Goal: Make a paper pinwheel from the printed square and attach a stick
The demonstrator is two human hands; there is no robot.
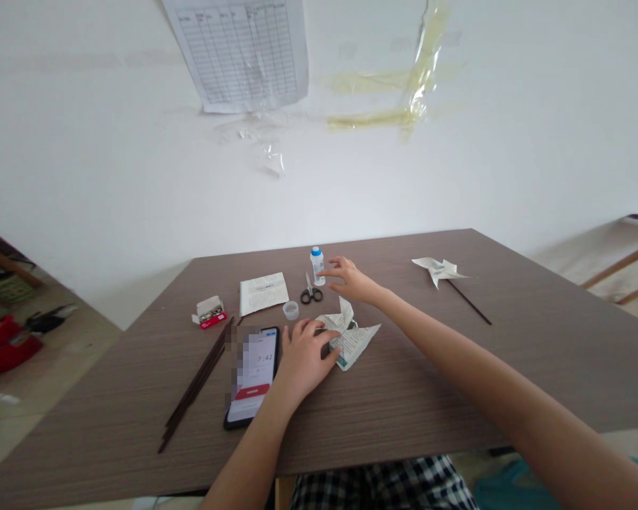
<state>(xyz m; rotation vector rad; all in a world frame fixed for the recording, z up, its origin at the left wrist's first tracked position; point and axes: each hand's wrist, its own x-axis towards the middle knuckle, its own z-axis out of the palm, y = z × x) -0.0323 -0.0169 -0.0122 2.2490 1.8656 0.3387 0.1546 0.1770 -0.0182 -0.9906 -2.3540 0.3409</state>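
Note:
On the table lies a folded paper pinwheel point(355, 341) made of printed paper. My left hand point(307, 354) rests over its left side, fingers spread and touching the paper. Farther back, my right hand point(351, 278) reaches out with fingers apart beside a white glue bottle point(317, 268) with a blue cap; whether the fingertips touch it I cannot tell. Scissors point(311, 293) with black handles lie just in front of the bottle. A small clear round cap or cup point(290, 309) sits between the scissors and my left hand.
A phone point(252, 379) lies left of my left hand, beside several dark thin sticks point(196, 386). Behind are a small red-and-white box point(210, 312) and a stack of printed paper point(264, 292). A pinwheel on a stick point(439, 270) lies at right. A white wall point(404, 191) borders the table's back.

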